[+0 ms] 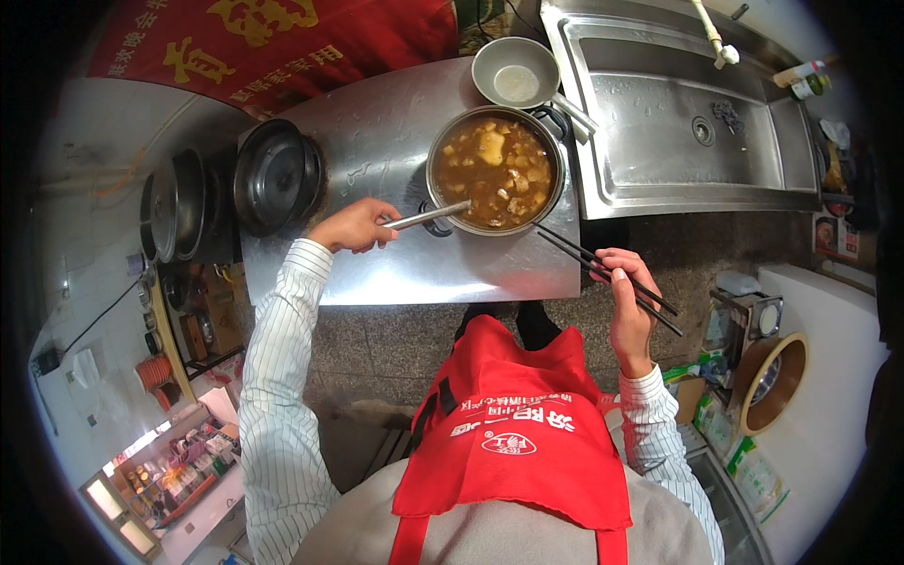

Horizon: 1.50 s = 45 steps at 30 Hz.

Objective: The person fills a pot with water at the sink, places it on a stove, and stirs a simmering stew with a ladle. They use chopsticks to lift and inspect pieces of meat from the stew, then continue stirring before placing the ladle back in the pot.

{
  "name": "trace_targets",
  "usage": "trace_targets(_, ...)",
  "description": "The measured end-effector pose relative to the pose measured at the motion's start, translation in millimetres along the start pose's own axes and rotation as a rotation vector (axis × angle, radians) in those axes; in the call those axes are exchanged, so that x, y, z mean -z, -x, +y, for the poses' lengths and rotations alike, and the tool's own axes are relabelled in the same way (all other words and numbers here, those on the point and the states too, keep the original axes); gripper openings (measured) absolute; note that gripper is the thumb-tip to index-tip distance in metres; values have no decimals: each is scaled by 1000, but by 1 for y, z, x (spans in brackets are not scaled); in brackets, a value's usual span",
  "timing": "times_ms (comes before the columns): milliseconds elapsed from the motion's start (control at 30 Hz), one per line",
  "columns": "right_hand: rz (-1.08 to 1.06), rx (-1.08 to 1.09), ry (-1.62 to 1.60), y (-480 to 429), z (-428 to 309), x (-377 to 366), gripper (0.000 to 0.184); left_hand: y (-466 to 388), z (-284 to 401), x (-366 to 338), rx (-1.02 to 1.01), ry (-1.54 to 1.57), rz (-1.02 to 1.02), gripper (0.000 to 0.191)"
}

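Note:
A two-handled metal pot [430,173] stands on a stainless steel table [374,272]. Brown stew [494,176] with pale chunks and a larger yellowish piece fills much of it. My left hand [359,226] grips the metal handle [431,214] of a utensil. That handle crosses the pot's near-left rim, and its far end is hidden in the stew. In my right hand [627,296] is a pair of dark chopsticks [575,254]. Their tips point at the pot's lower right rim, with a small gap between the two sticks. I wear a red apron [515,438].
A grey saucepan [515,74] sits behind the pot, its handle reaching toward a stainless steel sink [678,141]. Dark pans [275,176] are at the table's left end. Behind the table hangs a red banner [339,35] bearing writing. A brown basin [777,385] stands at right.

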State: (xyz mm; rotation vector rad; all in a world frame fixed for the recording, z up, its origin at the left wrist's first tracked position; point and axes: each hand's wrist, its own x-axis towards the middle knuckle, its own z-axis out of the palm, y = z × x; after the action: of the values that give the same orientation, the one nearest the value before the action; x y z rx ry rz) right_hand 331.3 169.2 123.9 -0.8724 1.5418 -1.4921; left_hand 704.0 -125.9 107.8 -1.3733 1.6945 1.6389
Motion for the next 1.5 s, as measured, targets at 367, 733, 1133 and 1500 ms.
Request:
trace_targets(367,63,3,-19,-12,5,0,20,-18,-20,-37,-74,315,-59,42)
trace_targets(733,74,-15,-8,-28,15,-3,21,-23,-43,-66,-161,565,-105,29)
trace_targets(1133,37,76,61,-50,32,-19,20,10,-50,-91,-155,723,-4,24)
trace_targets(1500,-12,74,35,-66,51,-52,22,30,-58,-115,-138,865,-22,29)
